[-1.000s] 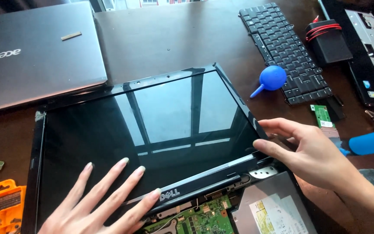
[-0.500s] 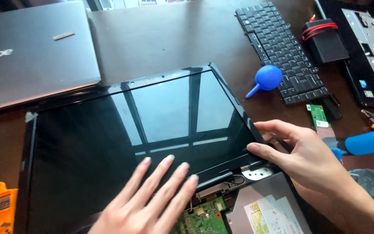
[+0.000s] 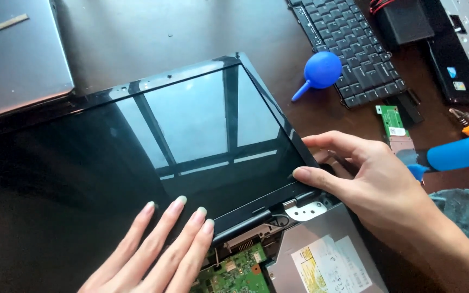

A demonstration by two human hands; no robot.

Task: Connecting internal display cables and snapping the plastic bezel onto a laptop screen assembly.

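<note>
The screen (image 3: 137, 163), a glossy black laptop panel, is laid flat under both hands, and its left and lower edges are cut off by the frame. Reflections of a window cover much of its glass. The left hand (image 3: 158, 255) is seen only from the knuckles forward; its palm and wrist are out of view. Its fingers (image 3: 188, 225) are held straight and close together, pressed flat on the glass near the lower bezel. The right hand (image 3: 375, 182) is set at the screen's right corner, fingers slightly parted, the thumb (image 3: 321, 179) resting on the bezel edge; whether the edge is gripped from beneath cannot be told. Just below this thumb a metal hinge (image 3: 305, 209) is exposed. Under the left fingertips a green board (image 3: 234, 271) is partly hidden. Beyond the right hand lie a blue blower (image 3: 318, 73) and a keyboard (image 3: 354, 49).
</note>
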